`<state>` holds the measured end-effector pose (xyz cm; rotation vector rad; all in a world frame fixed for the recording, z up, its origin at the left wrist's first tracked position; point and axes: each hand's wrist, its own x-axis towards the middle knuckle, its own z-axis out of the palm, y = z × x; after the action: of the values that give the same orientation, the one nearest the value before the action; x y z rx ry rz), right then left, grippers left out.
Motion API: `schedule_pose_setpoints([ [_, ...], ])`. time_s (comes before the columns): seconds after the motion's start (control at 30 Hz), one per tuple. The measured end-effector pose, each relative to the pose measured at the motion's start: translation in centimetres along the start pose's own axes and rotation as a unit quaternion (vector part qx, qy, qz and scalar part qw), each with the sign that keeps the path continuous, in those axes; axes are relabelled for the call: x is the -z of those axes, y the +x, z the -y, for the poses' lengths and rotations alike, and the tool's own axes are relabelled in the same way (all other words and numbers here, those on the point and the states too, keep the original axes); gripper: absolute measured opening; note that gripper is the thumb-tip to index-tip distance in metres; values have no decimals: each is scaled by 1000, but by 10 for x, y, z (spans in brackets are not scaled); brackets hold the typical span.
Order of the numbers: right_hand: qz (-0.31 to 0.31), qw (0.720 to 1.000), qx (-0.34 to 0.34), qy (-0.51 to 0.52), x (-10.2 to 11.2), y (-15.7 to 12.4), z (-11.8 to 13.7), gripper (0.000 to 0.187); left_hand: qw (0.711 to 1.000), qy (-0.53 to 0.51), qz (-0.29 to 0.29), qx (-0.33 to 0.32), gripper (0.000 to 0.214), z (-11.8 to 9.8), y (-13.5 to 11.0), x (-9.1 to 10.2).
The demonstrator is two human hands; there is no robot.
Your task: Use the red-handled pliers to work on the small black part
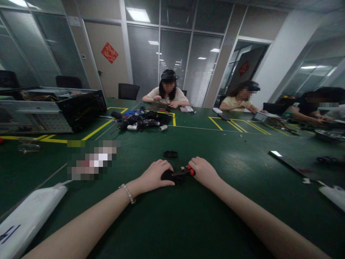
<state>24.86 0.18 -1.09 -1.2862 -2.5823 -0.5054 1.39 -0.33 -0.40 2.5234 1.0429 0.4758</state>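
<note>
My left hand (pixel 155 175) is closed around a small black part (pixel 167 175) low over the green table; its exact kind is too dark to make out. From the right, my right hand (pixel 202 172) grips a pair of pliers (pixel 180 173) by its red handles. The metal jaws point left and reach the black part; whether they pinch it I cannot tell. Just beyond both hands lies another black piece (pixel 170 154), apart from them.
An open computer case (pixel 48 111) stands at the left. Several black tools and cables (pixel 145 120) are heaped farther back. A white pack (pixel 32 216) lies front left, a dark flat bar (pixel 288 163) at the right. Other people (pixel 167 91) sit across the table (pixel 172 226).
</note>
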Motion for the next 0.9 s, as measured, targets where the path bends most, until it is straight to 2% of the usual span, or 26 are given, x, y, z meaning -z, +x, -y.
schedule_pose_setpoints([
  [0.9, 5, 1000, -8, -1, -2, 0, -1, 13, 1000, -1, 3, 5, 37, 1, 0, -1],
])
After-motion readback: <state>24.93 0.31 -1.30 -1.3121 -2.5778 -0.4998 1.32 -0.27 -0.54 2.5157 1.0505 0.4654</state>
